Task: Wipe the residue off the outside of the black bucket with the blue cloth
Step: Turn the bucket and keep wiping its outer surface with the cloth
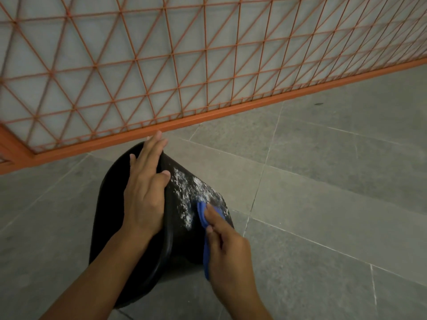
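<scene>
I see the black bucket (138, 239) lying tipped on the grey tiled floor (323, 204), its outer wall turned up. My left hand (144, 192) lies flat on it, fingers (151, 148) straight and together, thumb hooked over the edge. My right hand (227, 248) has its fingers clamped on the blue cloth (203, 215), pressing it to the wall. White residue (191, 190) speckles the surface just beyond those fingertips. An orange grille (161, 77) stands past the left fingertips.

Black bucket (138, 262), white-speckled; blue cloth (203, 215)
</scene>
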Demonstrator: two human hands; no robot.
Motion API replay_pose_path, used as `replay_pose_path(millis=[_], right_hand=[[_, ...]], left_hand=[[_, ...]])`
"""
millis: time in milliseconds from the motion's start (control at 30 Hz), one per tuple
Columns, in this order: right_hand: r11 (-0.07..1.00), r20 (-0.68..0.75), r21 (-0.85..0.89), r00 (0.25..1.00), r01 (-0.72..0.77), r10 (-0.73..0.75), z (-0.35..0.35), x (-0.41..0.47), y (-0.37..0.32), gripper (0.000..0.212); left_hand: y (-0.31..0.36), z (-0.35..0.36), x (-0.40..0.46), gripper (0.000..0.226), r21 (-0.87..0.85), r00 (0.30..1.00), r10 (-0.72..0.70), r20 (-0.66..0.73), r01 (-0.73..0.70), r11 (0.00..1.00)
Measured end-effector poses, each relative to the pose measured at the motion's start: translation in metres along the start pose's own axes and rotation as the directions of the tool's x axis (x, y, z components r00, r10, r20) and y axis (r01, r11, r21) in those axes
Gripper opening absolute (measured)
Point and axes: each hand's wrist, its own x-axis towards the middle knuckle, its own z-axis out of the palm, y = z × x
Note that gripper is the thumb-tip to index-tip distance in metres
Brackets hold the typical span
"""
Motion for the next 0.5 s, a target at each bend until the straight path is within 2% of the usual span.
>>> replay_pose_path(millis=[100, 167, 300, 433, 500], right_hand=[[0.996, 0.035, 0.029, 0.996, 0.079, -0.080, 0.007, -0.008, -0.007, 0.038], [0.997, 0.055, 0.017, 0.996, 0.073, -0.074, 0.003, 0.008, -0.001, 0.034], [0.996, -0.022, 0.064, 0.998, 0.060, -0.059, 0.000, 0.003, -0.005, 0.037], [0.967, 0.035, 0.138, 0.975, 0.214, -0.221, 0.009, -0.019, -0.022, 0.037], [0.971, 0.050, 0.115, 0.975, 0.208, -0.215, 0.009, -0.004, -0.016, 0.035]], left_hand=[[-0.003, -0.003, -0.002, 0.071, 0.010, 1.000, 0.004, 0.001, -0.004, 1.000], [-0.003, -0.003, -0.001, 0.072, 0.033, 1.000, -0.012, -0.002, 0.012, 0.999], [-0.001, 0.001, 0.000, 0.074, 0.061, 1.000, -0.014, 0.001, 0.014, 0.998], [-0.007, -0.005, 0.000, 0.072, 0.045, 0.998, -0.059, -0.028, 0.060, 0.997], [-0.008, -0.007, -0.001, 0.072, 0.047, 0.997, -0.066, -0.039, 0.068, 0.997]])
